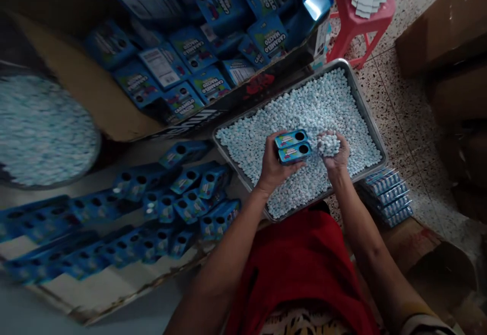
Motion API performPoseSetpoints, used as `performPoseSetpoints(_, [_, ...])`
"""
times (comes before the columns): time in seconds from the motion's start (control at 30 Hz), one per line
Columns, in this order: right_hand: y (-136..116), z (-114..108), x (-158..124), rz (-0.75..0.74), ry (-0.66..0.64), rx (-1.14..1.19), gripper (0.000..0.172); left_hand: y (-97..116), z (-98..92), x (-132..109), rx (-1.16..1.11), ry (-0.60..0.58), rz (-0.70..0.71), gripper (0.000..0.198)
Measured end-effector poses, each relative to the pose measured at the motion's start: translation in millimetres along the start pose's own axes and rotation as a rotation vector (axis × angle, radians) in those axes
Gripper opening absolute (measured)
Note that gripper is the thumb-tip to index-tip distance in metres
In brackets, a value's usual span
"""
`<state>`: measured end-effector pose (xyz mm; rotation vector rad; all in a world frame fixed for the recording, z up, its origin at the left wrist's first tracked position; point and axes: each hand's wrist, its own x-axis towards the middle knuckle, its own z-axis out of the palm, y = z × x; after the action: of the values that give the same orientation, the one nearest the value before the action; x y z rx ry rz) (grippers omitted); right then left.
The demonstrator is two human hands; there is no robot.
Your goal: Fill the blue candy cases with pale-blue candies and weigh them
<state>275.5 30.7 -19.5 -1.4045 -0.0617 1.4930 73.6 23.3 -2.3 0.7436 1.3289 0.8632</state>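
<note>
My left hand (271, 172) is wrapped round two small blue candy boxes (292, 153), held side by side above a metal tray (368, 104). Each box has a dark round hole at the end nearer my right hand. Small pale blue and white candies (323, 91) fill the tray. My right hand (339, 158), palm up with cupped fingers, holds a heap of these candies just right of the boxes. A narrow gap separates that heap from the holes.
A large carton (129, 129) of blue printed boxes stands behind the tray. Rows of blue boxes with holes (125, 243) line the left table. A round tub of candies (41, 132) sits far left, a red stool (375, 18) at upper right, and wrapped packs (386, 198) right of the tray.
</note>
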Motion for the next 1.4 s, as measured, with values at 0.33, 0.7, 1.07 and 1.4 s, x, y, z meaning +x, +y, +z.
performPoseSetpoints(0.33, [-12.6,69.5,-54.4,-0.164,-0.138,-0.189,0.057,-24.9,-25.1,-10.1,0.220,0.148,0.158,0.088])
performPoseSetpoints(0.7, [-23.4,99.6,-54.5,-0.465,-0.298,-0.192,0.063,-20.5,-34.9,-8.0,0.353,-0.002,0.327,0.086])
performPoseSetpoints(1.07, [2.4,79.7,-58.8,-0.645,-0.558,-0.404,0.049,-44.4,-45.8,12.0,0.449,0.040,0.672,0.089])
performPoseSetpoints(1.4, [70.4,-57.1,-55.7,-0.903,-0.097,-1.298,0.064,-112.2,-45.2,-52.6,0.296,0.444,0.357,0.096])
